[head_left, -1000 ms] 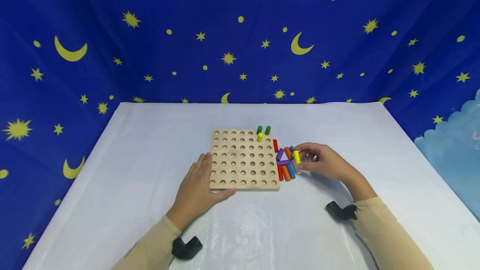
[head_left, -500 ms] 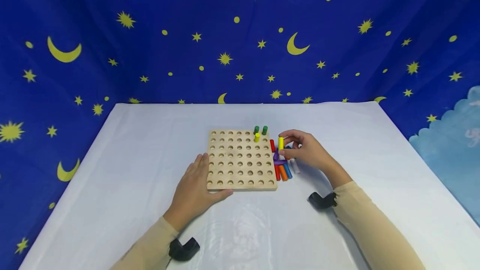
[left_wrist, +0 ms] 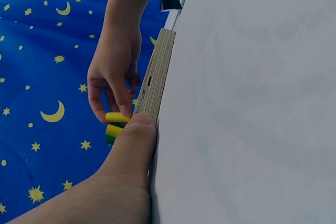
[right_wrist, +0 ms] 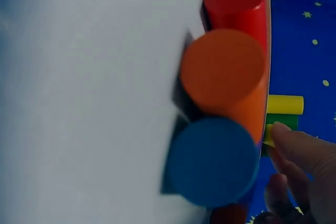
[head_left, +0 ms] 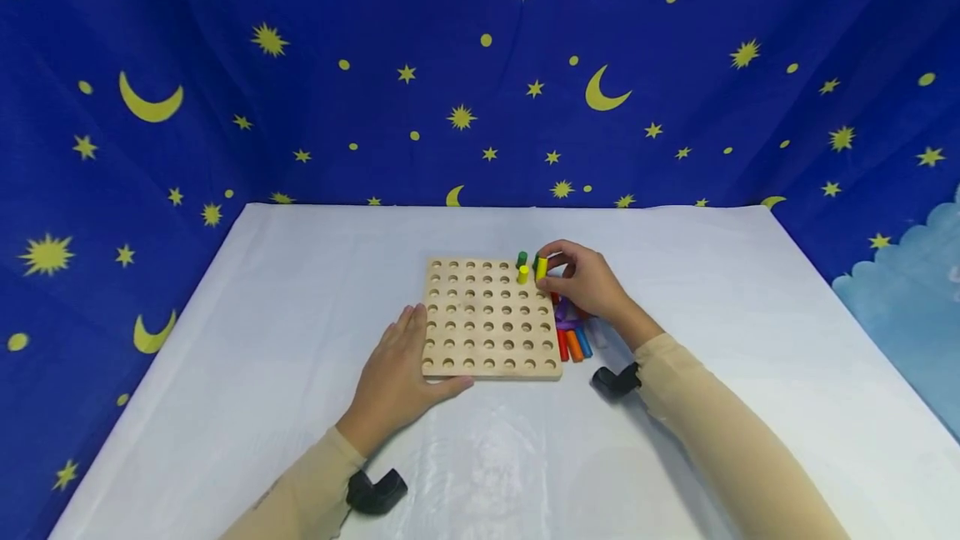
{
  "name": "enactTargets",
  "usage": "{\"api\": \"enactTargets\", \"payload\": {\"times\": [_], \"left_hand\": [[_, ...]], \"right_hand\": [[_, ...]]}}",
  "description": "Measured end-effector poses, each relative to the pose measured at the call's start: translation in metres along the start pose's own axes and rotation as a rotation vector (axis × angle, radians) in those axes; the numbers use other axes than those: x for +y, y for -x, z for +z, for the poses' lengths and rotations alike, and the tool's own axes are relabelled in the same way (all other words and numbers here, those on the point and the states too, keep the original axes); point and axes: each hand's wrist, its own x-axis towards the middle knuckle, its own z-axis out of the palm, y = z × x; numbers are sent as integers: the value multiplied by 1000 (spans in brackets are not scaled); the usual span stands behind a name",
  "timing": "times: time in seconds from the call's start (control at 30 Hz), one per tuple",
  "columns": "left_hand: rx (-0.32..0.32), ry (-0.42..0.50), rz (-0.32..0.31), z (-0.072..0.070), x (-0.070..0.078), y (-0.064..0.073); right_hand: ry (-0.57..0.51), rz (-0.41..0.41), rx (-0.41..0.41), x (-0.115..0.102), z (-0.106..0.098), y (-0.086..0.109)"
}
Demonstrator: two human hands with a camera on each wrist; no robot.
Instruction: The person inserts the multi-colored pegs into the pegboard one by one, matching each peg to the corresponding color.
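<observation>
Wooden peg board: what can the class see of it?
The board looks like pale wood, roughly square and thick, with layered sides and seven rows of seven round holes. It lies flat on the white table. Two green pegs and a yellow peg stand towards its far right corner. The left hand touches its left and near edges. The right hand pinches a second yellow peg; its contact is unclear.

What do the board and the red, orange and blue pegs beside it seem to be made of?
Board: most likely unvarnished plywood; it is pale and matte, with thin layered stripes along its edge.

Red peg, orange peg and blue peg: smooth and evenly coloured, perhaps painted wood or plastic; no grain shows to settle it.
</observation>
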Motion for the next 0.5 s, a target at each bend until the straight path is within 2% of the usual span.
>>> {"api": "enactTargets", "payload": {"times": [0.5], "left_hand": [[-2,-18,-6,-2,-2,-4]], "right_hand": [[163,-70,11,-5,-1,-6]]}}
